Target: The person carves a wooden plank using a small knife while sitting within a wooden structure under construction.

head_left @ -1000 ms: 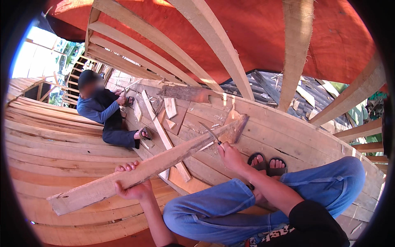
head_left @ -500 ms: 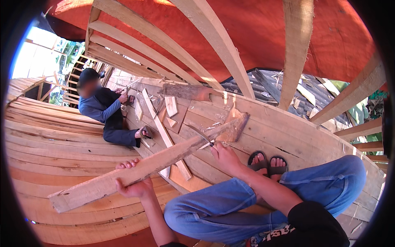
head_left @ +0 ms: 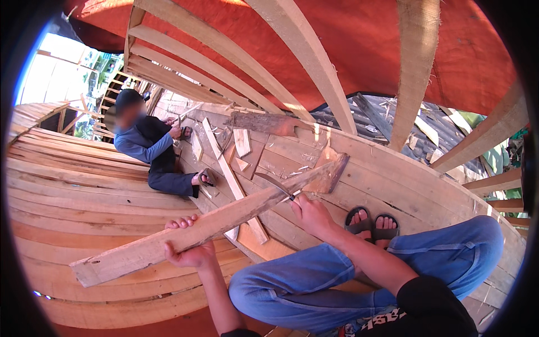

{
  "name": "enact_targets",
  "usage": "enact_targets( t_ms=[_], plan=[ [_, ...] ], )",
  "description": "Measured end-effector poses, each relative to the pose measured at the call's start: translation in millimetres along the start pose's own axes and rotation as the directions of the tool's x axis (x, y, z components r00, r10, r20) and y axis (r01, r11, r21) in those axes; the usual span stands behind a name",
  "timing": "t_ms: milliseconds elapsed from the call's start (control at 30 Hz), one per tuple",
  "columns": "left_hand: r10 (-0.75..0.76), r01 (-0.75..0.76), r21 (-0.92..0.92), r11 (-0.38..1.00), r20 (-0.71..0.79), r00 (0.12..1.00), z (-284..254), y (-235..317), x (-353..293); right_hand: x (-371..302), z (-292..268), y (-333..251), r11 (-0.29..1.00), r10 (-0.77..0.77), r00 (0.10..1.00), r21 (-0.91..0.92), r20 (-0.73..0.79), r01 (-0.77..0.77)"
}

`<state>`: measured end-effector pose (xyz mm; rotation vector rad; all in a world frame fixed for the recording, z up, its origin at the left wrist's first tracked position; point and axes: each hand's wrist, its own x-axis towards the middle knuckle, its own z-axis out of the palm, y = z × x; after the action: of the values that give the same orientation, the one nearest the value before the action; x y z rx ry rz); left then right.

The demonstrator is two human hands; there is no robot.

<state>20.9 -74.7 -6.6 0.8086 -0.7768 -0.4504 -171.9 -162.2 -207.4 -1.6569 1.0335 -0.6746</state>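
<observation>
A long wooden plank (head_left: 224, 221) lies slantwise across the middle, its near end raised at the left. My left hand (head_left: 193, 250) grips it from below, fingers over one edge and thumb at the other. The plank's far end rests on a flat wooden block (head_left: 330, 175) on the boards. My right hand (head_left: 311, 214) is closed around the handle of a knife (head_left: 275, 183) with a slightly curved blade. The blade lies across the plank's upper part, by a dark, rough edge.
A co-worker (head_left: 149, 140) sits at the left, handling a thin wood strip. A narrow board (head_left: 231, 174), offcuts (head_left: 242, 142) and shavings lie on the plank floor (head_left: 387, 185). Curved ribs (head_left: 412, 73) rise along the far side before a red tarp (head_left: 359, 45).
The whole view has shifted slightly, so everything sits a little farther right. Both hands keep their hold, and the knife stays at about the same part of the plank.
</observation>
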Motion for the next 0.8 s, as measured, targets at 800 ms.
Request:
enact_targets(
  t_ms=[800],
  plan=[
    [0.021,-0.018,0.036,0.999,-0.079,0.997,-2.4,-0.8,-0.2,-3.3,5.1,4.0,0.998,0.057,0.998,-0.016,0.032,-0.057]
  ],
)
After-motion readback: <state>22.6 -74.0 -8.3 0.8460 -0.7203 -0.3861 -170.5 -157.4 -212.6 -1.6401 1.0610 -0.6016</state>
